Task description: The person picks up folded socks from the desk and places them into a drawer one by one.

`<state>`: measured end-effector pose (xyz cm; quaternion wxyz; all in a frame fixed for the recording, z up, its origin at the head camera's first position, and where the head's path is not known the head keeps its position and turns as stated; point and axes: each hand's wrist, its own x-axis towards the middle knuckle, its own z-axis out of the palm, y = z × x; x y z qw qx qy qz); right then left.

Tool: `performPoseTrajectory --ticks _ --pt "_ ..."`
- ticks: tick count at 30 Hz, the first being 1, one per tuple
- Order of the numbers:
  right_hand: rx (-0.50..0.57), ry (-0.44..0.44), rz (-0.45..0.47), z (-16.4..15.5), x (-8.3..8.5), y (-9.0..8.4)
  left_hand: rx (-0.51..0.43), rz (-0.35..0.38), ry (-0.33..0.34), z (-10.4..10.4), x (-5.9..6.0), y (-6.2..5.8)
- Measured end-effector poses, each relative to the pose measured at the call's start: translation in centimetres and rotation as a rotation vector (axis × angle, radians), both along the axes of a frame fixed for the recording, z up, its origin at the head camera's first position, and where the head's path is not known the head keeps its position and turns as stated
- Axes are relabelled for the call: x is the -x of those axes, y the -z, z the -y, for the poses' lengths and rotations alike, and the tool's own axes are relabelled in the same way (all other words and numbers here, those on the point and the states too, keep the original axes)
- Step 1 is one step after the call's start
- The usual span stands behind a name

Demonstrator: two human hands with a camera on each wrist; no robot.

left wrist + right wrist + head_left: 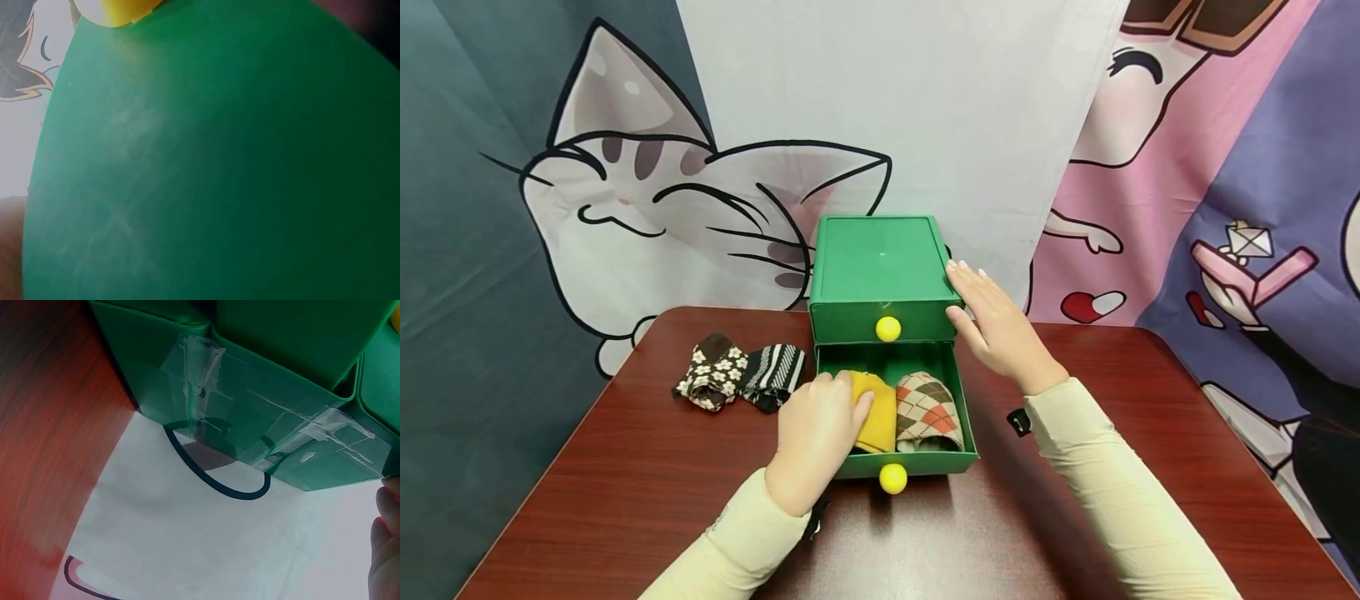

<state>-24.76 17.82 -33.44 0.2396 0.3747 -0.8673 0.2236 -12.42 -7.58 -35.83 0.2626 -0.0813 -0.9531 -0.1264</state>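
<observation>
Starting at my far left, two rolled socks lie on the brown table [625, 500]: a floral sock [709, 372] and, touching it, a striped sock [772, 375], both just beside the drawer's left wall. Next comes my left hand [816, 442], reaching over that wall, fingers curled down onto the mustard sock [874, 412], gripping its near-left side. That sock sits in the left half of the open bottom drawer [967, 433], long axis running front to back, with an argyle sock [927, 411] touching it on the right. The drawer looks nearly filled across; free room is upward only. A yellow knob [892, 477] marks the drawer front, just right of my left wrist. Above, the green drawer box [880, 271] has its top drawer closed. On the right, my right hand [996, 321] lies flat, fingers straight, against the box's right edge, grasping nothing. Left wrist view shows only green plastic.
</observation>
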Motion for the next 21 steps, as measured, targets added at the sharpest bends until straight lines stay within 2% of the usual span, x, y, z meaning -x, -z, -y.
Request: performPoseTrajectory --ticks 5,12,17,21 --pt "0.002 -0.001 0.000 -0.1 0.0 0.1 0.001 -0.006 -0.008 0.7 0.0 -0.1" --pt "0.002 -0.002 -0.005 0.0 -0.1 0.0 -0.037 0.074 0.025 2.0 0.1 -0.1" --pt "-0.002 0.003 -0.005 0.1 -0.2 -0.1 -0.071 0.058 0.027 2.3 -0.1 -0.4" --pt "-0.002 0.004 -0.002 0.1 -0.2 -0.1 -0.122 0.044 0.044 2.2 -1.1 -1.2"
